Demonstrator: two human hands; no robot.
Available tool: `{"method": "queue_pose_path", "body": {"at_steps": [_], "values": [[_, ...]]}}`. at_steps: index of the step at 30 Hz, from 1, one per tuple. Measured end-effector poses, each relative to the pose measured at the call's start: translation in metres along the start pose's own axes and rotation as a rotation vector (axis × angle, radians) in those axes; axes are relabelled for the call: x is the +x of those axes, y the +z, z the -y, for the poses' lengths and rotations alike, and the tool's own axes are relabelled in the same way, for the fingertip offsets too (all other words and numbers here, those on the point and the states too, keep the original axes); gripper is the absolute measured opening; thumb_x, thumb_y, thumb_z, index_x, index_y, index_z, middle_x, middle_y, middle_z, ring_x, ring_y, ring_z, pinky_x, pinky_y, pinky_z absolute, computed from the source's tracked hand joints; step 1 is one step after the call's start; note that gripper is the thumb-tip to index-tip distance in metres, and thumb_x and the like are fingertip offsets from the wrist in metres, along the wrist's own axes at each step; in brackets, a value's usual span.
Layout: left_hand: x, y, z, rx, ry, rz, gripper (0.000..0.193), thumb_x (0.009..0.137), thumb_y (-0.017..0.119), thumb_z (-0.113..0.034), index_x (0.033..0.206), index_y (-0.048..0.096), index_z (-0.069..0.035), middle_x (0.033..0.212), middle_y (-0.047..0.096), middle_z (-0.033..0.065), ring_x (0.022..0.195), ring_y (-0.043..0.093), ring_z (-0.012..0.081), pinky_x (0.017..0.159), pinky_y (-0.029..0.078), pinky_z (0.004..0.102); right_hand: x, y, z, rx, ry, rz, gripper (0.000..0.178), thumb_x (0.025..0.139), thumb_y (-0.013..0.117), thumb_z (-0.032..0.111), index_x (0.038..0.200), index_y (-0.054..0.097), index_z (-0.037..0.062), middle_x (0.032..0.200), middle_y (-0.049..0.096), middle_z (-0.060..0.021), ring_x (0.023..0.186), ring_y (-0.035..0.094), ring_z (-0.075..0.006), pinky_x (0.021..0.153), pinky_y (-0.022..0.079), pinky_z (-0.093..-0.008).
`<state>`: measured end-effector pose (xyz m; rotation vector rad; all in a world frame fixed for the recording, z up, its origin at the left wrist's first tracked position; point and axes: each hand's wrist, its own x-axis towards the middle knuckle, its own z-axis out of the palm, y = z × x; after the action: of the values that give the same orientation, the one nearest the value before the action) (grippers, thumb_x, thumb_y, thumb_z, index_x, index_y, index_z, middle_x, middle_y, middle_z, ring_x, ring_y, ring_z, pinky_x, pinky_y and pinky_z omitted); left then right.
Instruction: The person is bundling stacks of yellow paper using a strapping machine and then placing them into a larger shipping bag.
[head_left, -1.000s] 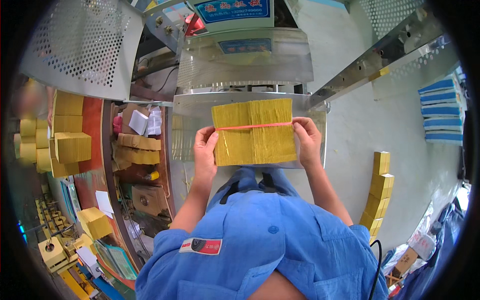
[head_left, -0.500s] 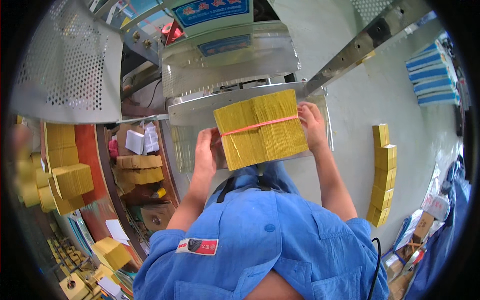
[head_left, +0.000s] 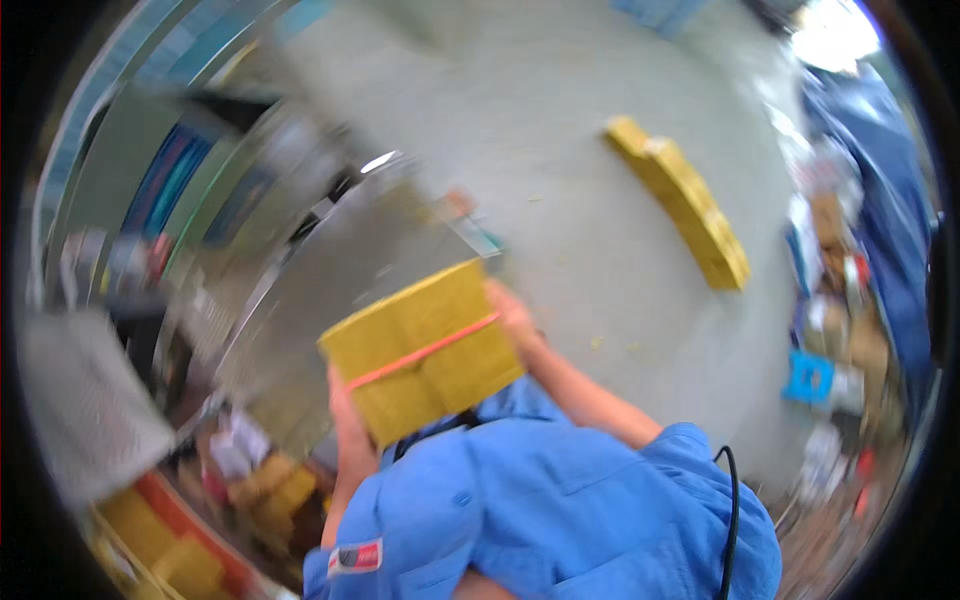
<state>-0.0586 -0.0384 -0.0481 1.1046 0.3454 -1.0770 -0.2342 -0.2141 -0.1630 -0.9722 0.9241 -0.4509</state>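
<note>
A thick bundle of yellow paper sheets [head_left: 410,322] is held in front of my torso, tilted with its right side higher. A pink band [head_left: 428,351] runs across its middle. My left hand [head_left: 350,410] presses on the bundle's left edge, its fingers partly hidden behind the paper. On the opposite edge, my right hand [head_left: 512,317] grips the bundle, blurred by motion. Beyond the bundle lies a shiny metal work surface [head_left: 345,245].
A curved row of yellow paper bundles [head_left: 690,210] lies on the grey floor [head_left: 560,230] to the right. Boxes and bags [head_left: 835,310] line the far right beside a blue tarp [head_left: 870,190]. At left stand machinery and a metal panel [head_left: 85,400], with more yellow stacks [head_left: 190,565] below.
My view has swung to the right, so the machine and metal surface now sit further left. The banded bundle stays between both hands and has come away from over the metal surface.
</note>
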Motion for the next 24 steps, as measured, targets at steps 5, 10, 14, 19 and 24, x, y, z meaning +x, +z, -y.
{"method": "queue_pose_path", "body": {"at_steps": [5,10,14,19,24], "values": [[-0.007,0.067,0.066,0.449,0.023,0.185,0.043,0.103,0.039,-0.04,0.132,0.051,-0.011,0.121,0.059,0.0088,0.105,0.06,0.0212,0.088,0.052,0.0374,-0.089,-0.092,0.043,0.26,-0.012,-0.086,0.045,0.102,0.046,0.028,0.138,0.048,0.0009,0.135,0.054,-0.0077,0.127,0.046,-0.0173,0.108,0.035,-0.0308],[-0.007,0.176,0.189,0.561,-0.108,0.274,0.042,0.103,0.04,-0.04,0.129,0.052,-0.01,0.115,0.059,0.0054,0.103,0.059,0.0176,0.088,0.05,0.0339,-0.142,-0.232,-0.003,0.519,-0.035,-0.468,0.043,0.103,0.044,0.028,0.133,0.051,-0.0004,0.128,0.057,-0.0073,0.118,0.052,-0.016,0.101,0.04,-0.029],[-0.004,0.23,0.257,0.773,-0.101,0.412,0.041,0.105,0.036,-0.036,0.129,0.052,-0.007,0.118,0.058,0.0058,0.108,0.056,0.017,0.092,0.046,0.031,-0.177,-0.328,0.016,0.541,-0.114,-0.399,0.043,0.103,0.042,0.031,0.131,0.053,-0.0008,0.126,0.057,-0.0084,0.116,0.052,-0.0159,0.098,0.041,-0.0298],[0.003,0.326,0.309,0.782,-0.249,0.526,0.048,0.105,0.032,-0.042,0.129,0.052,-0.005,0.118,0.06,0.0087,0.107,0.058,0.0168,0.091,0.048,0.0325,-0.17,-0.412,0.029,0.603,-0.205,-0.478,0.041,0.103,0.042,0.029,0.128,0.055,-0.001,0.119,0.062,-0.0089,0.109,0.056,-0.0161,0.095,0.044,-0.0291],[0.037,0.38,0.326,0.704,-0.367,0.52,0.06,0.102,0.031,-0.053,0.133,0.051,-0.005,0.123,0.06,0.0114,0.108,0.061,0.0206,0.091,0.051,0.035,-0.128,-0.457,0.068,0.515,-0.124,-0.53,0.041,0.103,0.042,0.028,0.126,0.057,-0.0015,0.114,0.065,-0.0083,0.104,0.059,-0.0158,0.091,0.046,-0.0289]]}}
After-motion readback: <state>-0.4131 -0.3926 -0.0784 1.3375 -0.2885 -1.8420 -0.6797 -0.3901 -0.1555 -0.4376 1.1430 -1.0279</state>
